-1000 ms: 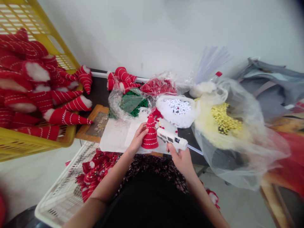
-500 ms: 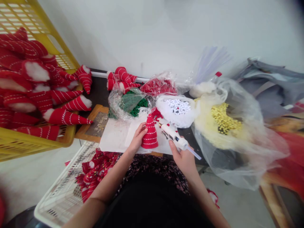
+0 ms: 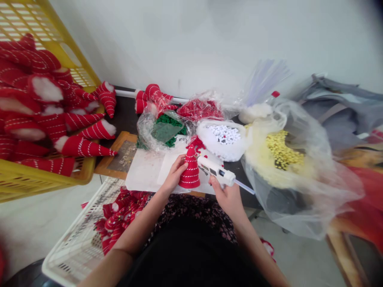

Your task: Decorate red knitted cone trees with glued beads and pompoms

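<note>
The person's left hand [image 3: 174,175] clasps the red cone [image 3: 191,173], seemingly to steady it point-up over the white paper [image 3: 142,169]; the right hand [image 3: 229,199], apart from the left, grips the glue gun [image 3: 217,169], its nozzle end close to the cone; the bag of white balls [image 3: 221,153] sits just beyond, apparently for easy reach.

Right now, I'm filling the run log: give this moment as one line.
left hand: holds red cone; right hand: holds glue gun; nozzle: beside cone, contact unclear; white paper: on table
</note>
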Tool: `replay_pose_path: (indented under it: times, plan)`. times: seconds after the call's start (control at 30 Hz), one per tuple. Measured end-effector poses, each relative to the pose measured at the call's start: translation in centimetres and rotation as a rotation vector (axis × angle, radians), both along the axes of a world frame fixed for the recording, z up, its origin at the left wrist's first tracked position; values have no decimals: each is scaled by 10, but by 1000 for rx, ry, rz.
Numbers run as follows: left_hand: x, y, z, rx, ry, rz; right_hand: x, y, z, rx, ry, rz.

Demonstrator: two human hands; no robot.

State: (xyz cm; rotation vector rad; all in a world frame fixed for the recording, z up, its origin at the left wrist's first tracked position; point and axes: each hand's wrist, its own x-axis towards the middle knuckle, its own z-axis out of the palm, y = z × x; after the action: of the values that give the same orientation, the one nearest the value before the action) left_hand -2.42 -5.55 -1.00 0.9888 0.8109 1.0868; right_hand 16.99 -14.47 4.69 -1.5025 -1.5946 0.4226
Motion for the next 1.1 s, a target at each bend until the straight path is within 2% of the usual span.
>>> replay_pose_path:
  times: [0.3, 0.47, 0.6, 0.7, 0.8, 0.87, 0.93, 1.1]
  plan:
    - [0, -1, 2, -25, 7, 22, 2, -3, -3, -52, 21, -33]
    - [1, 0, 1, -32, 11, 42, 1, -2, -6, -15, -60, -37]
    - [1, 0, 2, -45, 1, 46, 8, -2, -14, -22, -67, -148]
    - [-1, 2, 1, -96, -20, 66, 29, -6, -20, -191, 125, -208]
    - [-5, 6, -1, -155, -30, 115, 56, -12, -24, -516, 371, -158]
    - [-6, 9, -3, -187, -41, 139, 70, -16, -26, -683, 426, -130]
    - [-6, 12, -6, -205, -48, 149, 78, -17, -30, -728, 342, -156]
    - [-3, 13, -12, -205, -22, 177, 83, -14, -38, -503, -260, -271]
